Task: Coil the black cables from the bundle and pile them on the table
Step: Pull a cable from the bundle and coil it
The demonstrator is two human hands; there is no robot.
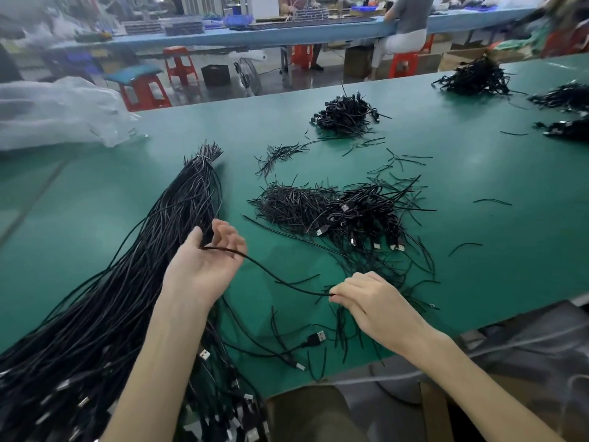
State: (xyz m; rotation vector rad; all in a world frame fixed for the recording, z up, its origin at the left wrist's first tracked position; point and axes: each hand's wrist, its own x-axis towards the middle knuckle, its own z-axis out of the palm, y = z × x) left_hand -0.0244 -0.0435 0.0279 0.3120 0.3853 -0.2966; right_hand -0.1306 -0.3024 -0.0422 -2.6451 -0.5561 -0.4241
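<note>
Cable work here comes down to one strand. A single black cable (277,277) runs between the two hands, just above the table (478,186). The left hand (204,266) lies palm up, its grip closed on the strand with thumb and curled fingers. The right hand (376,303) pinches the other visible end between its fingertips. Held apart like this, the strand is probably being kept straight and clear of its neighbours so the first loop can be started cleanly.

The bundle (143,282) lies just left of the left grip and stretches away beyond it. A white tie (204,158) binds its far end, so the cables likely have to be pulled free one at a time. Beyond the right grip sits the pile (366,212) of coiled cables, close enough to drop a finished coil without reaching. Loose short strands (290,202) lie heaped just left of that pile, likely kept at hand as binding ties.
</note>
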